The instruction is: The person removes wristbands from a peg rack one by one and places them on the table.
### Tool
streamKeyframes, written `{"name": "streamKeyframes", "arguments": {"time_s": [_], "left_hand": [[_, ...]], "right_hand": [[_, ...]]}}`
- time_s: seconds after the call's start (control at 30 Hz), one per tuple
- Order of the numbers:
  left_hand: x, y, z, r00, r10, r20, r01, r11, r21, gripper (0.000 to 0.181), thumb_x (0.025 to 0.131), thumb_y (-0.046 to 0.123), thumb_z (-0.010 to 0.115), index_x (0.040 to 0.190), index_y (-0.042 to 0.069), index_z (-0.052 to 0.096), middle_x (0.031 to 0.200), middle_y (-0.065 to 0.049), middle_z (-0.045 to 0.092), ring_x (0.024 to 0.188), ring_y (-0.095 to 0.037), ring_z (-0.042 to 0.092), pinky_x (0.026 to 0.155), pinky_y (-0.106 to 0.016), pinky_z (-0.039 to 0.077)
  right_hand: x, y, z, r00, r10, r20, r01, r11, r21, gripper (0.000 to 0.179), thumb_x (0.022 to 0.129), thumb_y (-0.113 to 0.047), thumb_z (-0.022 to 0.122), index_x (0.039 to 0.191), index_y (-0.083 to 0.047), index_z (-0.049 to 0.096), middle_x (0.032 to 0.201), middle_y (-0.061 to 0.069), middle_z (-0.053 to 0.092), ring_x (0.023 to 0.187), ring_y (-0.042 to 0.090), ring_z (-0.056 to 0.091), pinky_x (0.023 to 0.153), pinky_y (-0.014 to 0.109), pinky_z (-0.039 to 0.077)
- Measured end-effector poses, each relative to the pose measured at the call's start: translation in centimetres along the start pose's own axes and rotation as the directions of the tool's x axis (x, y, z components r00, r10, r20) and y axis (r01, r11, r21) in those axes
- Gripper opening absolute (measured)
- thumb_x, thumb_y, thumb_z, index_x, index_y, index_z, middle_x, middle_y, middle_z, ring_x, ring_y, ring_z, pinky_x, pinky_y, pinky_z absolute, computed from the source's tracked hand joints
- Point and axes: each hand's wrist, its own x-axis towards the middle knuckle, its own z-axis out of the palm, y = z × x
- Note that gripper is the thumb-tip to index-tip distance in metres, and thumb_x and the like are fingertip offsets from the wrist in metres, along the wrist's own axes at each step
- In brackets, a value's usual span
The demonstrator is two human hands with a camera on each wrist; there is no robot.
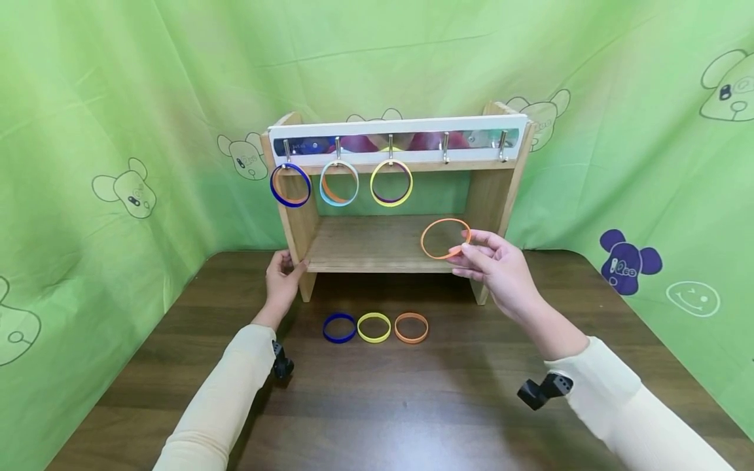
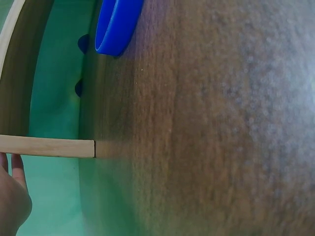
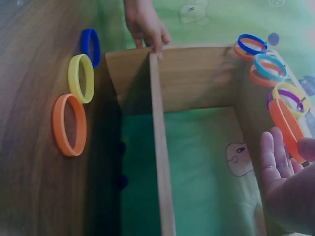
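Note:
My right hand [image 1: 501,268] pinches an orange wristband [image 3: 285,125] between thumb and fingers, in front of the shelf board and below the two bare hooks at the right. My left hand [image 1: 283,281] grips the left side panel of a wooden rack [image 1: 389,261], thumb at the front edge and fingers on the outer side. On the table before the rack lie a blue wristband [image 1: 339,341], a yellow wristband [image 1: 374,341] and another orange wristband [image 1: 412,341], in a row.
From the rack's hook strip [image 1: 365,159] hang pairs of bands: dark blue [image 1: 273,190] with orange, light blue [image 1: 323,190] with orange, yellow [image 1: 372,190] with purple. A green printed curtain [image 1: 412,59] surrounds the brown table [image 1: 377,405].

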Motion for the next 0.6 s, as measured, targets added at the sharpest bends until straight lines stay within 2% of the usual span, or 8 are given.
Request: {"name": "streamKeyframes", "arguments": {"time_s": [0.2,0.6], "left_hand": [[0.1,0.0,-0.1,1.0,-0.005,0.005,0.005,1.0,-0.004,0.025,0.087,-0.006,0.066,0.109,-0.014,0.056,0.103,-0.026,0.058,0.089,-0.015,0.052,0.071,-0.019,0.047],[0.2,-0.3,-0.2,1.0,-0.009,0.013,0.009,1.0,0.007,0.027,0.087,-0.004,0.066,0.11,-0.014,0.056,0.103,-0.025,0.058,0.089,-0.016,0.051,0.072,-0.019,0.047]], "right_hand": [[-0.3,0.6,-0.6,1.0,0.03,0.0,-0.03,0.999,-0.012,0.016,0.098,-0.003,0.056,0.114,-0.005,0.053,0.089,0.004,0.071,0.084,0.015,0.07,0.075,0.031,0.056],[-1.2,2.0,-2.3,0.996,0.086,0.008,-0.086,0.996,-0.024,0.016,0.097,-0.005,0.059,0.111,-0.012,0.061,0.089,0.005,0.069,0.084,0.016,0.069,0.076,0.031,0.056]]}}
